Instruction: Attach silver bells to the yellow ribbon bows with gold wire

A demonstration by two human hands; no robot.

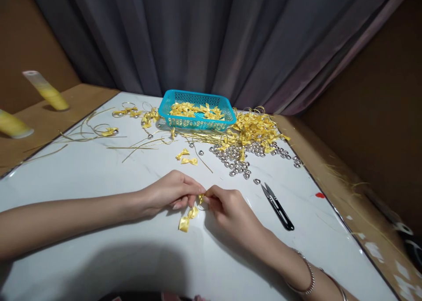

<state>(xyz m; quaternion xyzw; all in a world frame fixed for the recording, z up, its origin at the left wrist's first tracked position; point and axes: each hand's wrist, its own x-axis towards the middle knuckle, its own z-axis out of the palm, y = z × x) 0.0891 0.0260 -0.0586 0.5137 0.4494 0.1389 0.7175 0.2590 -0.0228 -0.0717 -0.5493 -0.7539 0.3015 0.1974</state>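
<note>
Two hands [171, 190] [231, 208] pinching ribbon [201, 199], table edges [347, 226] distant

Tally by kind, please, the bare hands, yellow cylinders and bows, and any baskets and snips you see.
Bare hands (left hand, right hand): 2
Teal perforated plastic basket: 1
Black-handled metal snips: 1
Yellow cylinders: 2
Total: 6, without the yellow satin bows, which overlap too much to count.

In front of you hangs a dark curtain [191, 37]; two yellow cylinders [54, 98] stand leftward, and white scraps [374, 250] lie off to your right.
</note>
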